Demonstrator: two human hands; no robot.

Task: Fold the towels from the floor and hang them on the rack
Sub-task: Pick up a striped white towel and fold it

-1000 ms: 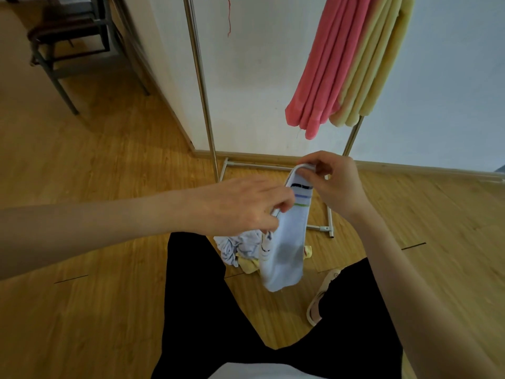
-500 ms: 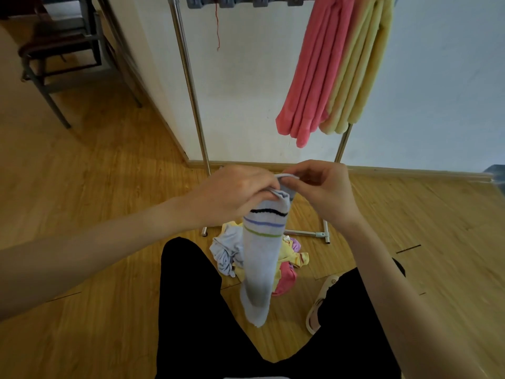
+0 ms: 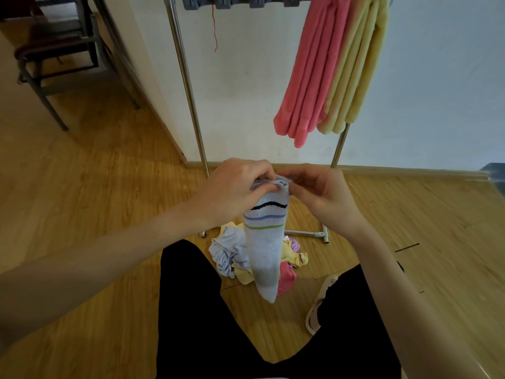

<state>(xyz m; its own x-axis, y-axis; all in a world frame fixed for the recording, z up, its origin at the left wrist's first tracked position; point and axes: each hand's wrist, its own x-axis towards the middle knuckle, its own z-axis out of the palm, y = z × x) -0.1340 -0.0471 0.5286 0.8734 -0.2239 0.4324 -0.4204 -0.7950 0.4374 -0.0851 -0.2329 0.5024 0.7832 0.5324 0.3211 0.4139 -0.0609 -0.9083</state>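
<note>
We're pinching the top edge of the pale blue striped cloth with left hand and right hand, it's hanging above the crumpled pile of coloured cloths on the wooden floor, metal rack standing behind

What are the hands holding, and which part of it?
Both the left hand and the right hand pinch the top edge of a pale blue striped cloth, which hangs down from there.
</note>
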